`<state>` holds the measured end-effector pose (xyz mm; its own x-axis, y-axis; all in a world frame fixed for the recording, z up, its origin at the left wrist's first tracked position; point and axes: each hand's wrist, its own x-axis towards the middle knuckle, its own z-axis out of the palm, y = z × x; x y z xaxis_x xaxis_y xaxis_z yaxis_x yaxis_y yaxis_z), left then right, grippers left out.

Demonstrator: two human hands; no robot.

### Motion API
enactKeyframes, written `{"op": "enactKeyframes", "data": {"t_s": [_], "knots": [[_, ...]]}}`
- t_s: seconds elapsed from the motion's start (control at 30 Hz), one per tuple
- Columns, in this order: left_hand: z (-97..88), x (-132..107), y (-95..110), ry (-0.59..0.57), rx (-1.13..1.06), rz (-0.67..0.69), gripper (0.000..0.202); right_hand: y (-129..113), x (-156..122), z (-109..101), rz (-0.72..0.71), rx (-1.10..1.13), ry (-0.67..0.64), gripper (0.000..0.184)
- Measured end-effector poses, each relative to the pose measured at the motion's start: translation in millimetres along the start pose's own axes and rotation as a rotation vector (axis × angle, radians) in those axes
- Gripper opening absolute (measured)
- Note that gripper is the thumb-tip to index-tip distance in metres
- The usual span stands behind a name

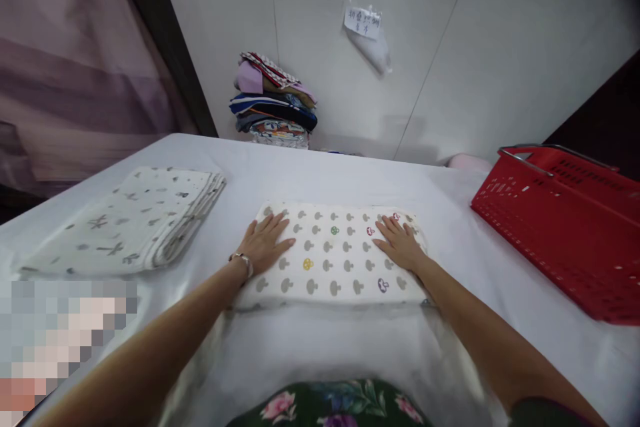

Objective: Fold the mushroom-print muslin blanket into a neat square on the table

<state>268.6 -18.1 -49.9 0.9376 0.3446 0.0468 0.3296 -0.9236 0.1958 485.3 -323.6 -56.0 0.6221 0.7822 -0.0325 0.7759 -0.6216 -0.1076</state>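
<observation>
A white cloth printed with grey mushrooms and a few coloured ones lies as a flat rectangle in front of me on the white-covered table. My left hand rests on its left side, palm down with the fingers spread; a bracelet circles that wrist. On the right side of the cloth, my right hand also lies flat, fingers apart. Both hands press on the fabric without gripping it. Some sheer white fabric hangs toward me below the near edge.
At the left lies a folded white cloth with small printed motifs. A red plastic basket with metal handles stands at the right. Stacked folded fabrics stand beyond the far edge, against the wall. A paper sign hangs above.
</observation>
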Motion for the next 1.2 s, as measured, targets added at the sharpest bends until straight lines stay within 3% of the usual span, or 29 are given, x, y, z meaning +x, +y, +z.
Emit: {"op": "enactKeyframes", "data": {"t_s": [0.17, 0.3, 0.37, 0.47, 0.57, 0.7, 0.87, 1.03, 1.2], "knots": [[-6.2, 4.9, -4.2, -0.063, -0.03, -0.033, 0.056, -5.6, -5.3, -16.5, 0.063, 0.124, -0.09, 0.066], [-17.9, -22.4, 2.6, -0.041, -0.06, -0.015, 0.053, -20.6, -44.3, -30.3, -0.035, 0.13, -0.005, 0.062], [-15.3, -47.1, 5.9, -0.003, -0.027, 0.098, 0.055, -26.3, -70.0, -24.5, -0.1, 0.087, 0.026, 0.06], [-3.6, -75.1, 6.3, 0.011, 0.036, 0.183, 0.057, -30.0, -95.9, -7.3, -0.071, 0.037, 0.051, 0.059], [4.5, -81.1, 2.7, 0.022, 0.064, 0.19, 0.058, -30.9, -101.9, 0.9, -0.034, 0.03, 0.075, 0.059], [1.5, -82.3, 0.2, 0.031, 0.079, 0.234, 0.059, -30.5, -106.0, -6.6, -0.037, 0.051, 0.073, 0.058], [2.4, -101.7, -0.3, 0.132, 0.092, 0.385, 0.067, -14.4, -131.5, -7.7, 0.077, 0.05, 0.137, 0.056], [10.9, -105.0, -6.0, 0.31, 0.113, 0.457, 0.055, 0.9, -142.4, -2.5, 0.196, 0.094, 0.14, 0.054], [6.3, -107.8, -5.7, 0.394, 0.193, 0.48, 0.057, -0.7, -150.9, -2.2, 0.132, 0.068, 0.196, 0.051]]}}
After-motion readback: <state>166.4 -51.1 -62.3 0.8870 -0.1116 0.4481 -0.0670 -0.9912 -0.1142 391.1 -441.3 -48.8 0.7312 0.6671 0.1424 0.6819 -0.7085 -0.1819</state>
